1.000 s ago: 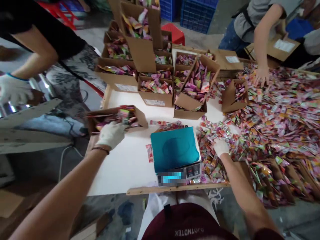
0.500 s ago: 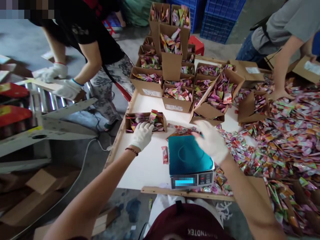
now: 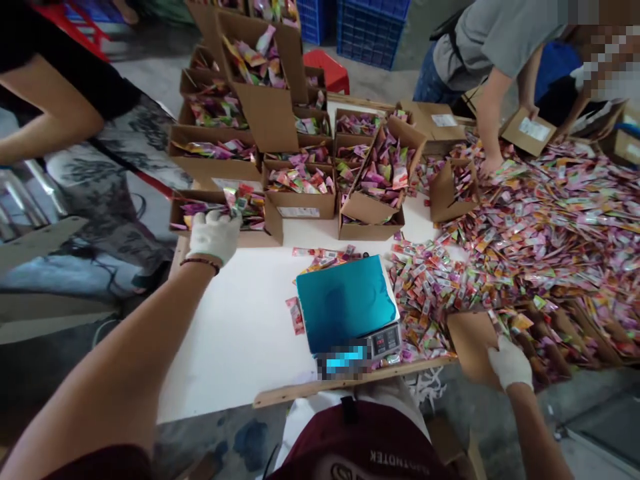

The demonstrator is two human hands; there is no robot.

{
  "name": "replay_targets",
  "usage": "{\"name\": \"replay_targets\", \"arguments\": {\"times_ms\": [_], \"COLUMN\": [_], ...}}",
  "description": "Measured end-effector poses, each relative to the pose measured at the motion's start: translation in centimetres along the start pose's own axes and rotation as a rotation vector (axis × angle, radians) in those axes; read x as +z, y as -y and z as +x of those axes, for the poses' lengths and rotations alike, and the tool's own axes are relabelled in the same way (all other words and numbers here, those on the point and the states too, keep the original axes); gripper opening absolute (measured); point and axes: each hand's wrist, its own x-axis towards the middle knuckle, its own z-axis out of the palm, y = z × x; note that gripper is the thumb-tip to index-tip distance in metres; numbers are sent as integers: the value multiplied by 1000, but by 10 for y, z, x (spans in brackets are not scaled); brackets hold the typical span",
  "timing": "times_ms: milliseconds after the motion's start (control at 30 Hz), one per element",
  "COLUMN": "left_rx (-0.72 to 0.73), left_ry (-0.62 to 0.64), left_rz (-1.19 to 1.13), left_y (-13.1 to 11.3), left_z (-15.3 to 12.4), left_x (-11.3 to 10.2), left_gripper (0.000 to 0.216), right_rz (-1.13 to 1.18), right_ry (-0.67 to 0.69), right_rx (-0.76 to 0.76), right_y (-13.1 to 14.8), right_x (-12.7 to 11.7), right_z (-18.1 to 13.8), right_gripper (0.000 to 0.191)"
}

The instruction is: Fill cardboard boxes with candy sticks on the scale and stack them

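Note:
My left hand, in a white glove, is curled over the near wall of a small cardboard box filled with candy-like sachets. This box sits at the table's left side, close against the row of filled boxes. Its fingertips are partly hidden among the sachets. Far to the right, my gloved right hand grips the edge of another cardboard box, which holds sachets and stands at the end of a row by the table's front edge. Between my hands is a digital scale with a bare blue-green plate.
Stacked boxes of sachets stand at the back left. A large heap of loose sachets covers the table's right side. A person in a grey shirt reaches into it. Another person's arm is at the left. A wooden strip edges the table.
The left box has moved away from me, up against the filled boxes, with my left hand on it. My right hand has left the scale and taken hold of a box at the right.

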Motion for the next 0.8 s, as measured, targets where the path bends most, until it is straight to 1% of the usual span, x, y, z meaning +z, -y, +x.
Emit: {"name": "replay_targets", "arguments": {"times_ms": [100, 167, 200, 267, 300, 333, 367, 400, 467, 533, 567, 600, 633, 667, 700, 733, 767, 800], "left_rx": [23, 38, 45, 35, 17, -10, -43, -80, -147, -209, -237, -262, -285, -306, -323, -338, -349, -360], "left_ry": [-122, -181, -192, -187, -182, -186, -198, -212, -228, -231, -234, -241, -247, -248, -242, -233, -223, -214], "left_rz": [-48, -164, -229, -368, -441, -519, -603, -680, -811, -944, -1007, -1061, -1105, -1138, -1165, -1189, -1212, -1236], "left_y": [-26, -48, -60, -83, -94, -104, -114, -122, -135, -145, -149, -153, -157, -161, -165, -168, -172, -176], "left_z": [-30, -55, -68, -93, -107, -120, -134, -149, -177, -203, -215, -225, -234, -243, -250, -257, -263, -269], "left_x": [-1, 2, 4, 8, 8, 8, 7, 4, -2, -7, -8, -10, -10, -11, -11, -12, -13, -15], "left_gripper": [39, 39, 37, 36, 38, 42, 46, 50, 59, 66, 69, 71, 72, 72, 72, 71, 71, 70], "right_rz": [25, 59, 74, 87, 80, 74, 74, 64, 13, -47, -64, -53, -3, 96, 240, 414, 592, 739], "right_ry": [-38, -85, -120, -190, -209, -191, -142, -63, 94, 210, 236, 234, 209, 163, 102, 34, -33, -85], "right_rx": [-96, -249, -362, -632, -732, -814, -889, -955, -1055, -1115, -1126, -1139, -1168, -1210, -1248, -1253, -1205, -1097], "right_y": [-11, 1, 16, 61, 90, 121, 153, 184, 238, 275, 285, 288, 284, 274, 259, 240, 218, 195], "right_x": [-22, -44, -56, -81, -92, -101, -106, -110, -108, -102, -99, -96, -94, -93, -91, -89, -85, -79], "right_z": [-14, -26, -30, -35, -35, -34, -31, -29, -26, -27, -29, -31, -32, -31, -27, -20, -10, 2], "right_gripper": [23, 26, 28, 32, 35, 35, 34, 33, 32, 29, 28, 28, 28, 28, 29, 31, 32, 32]}}
